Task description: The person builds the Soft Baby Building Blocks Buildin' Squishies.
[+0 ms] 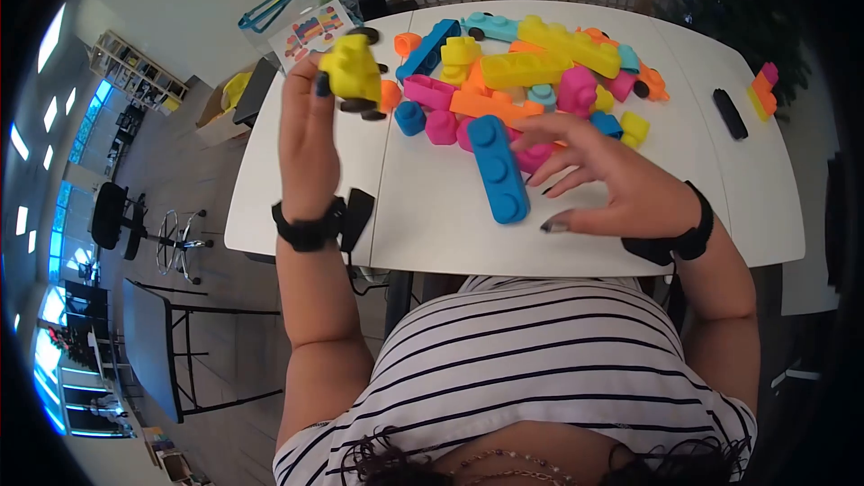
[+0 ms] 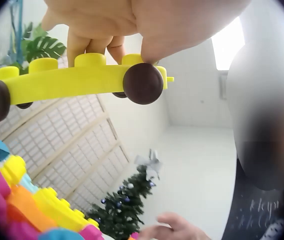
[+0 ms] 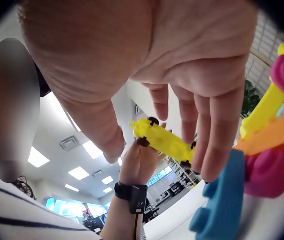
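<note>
Raised over the table's left side, my left hand (image 1: 310, 139) grips a yellow wheeled base (image 1: 353, 72) with dark wheels. In the left wrist view the base (image 2: 72, 81) shows several round studs on top, held by the fingers (image 2: 94, 45). My right hand (image 1: 621, 180) hovers with spread, slightly bent fingers and holds nothing. Just left of its fingertips lies a long blue block (image 1: 497, 171) with studs up. The right wrist view shows this blue block (image 3: 224, 200) beyond the fingers.
A pile of mixed blocks, with yellow (image 1: 526, 69), orange (image 1: 495, 108) and pink (image 1: 441, 128) ones, covers the table's far middle. A black object (image 1: 730, 114) and a small block stack (image 1: 763, 92) lie at the right. A clear bag (image 1: 310, 27) stands beyond the far left edge.
</note>
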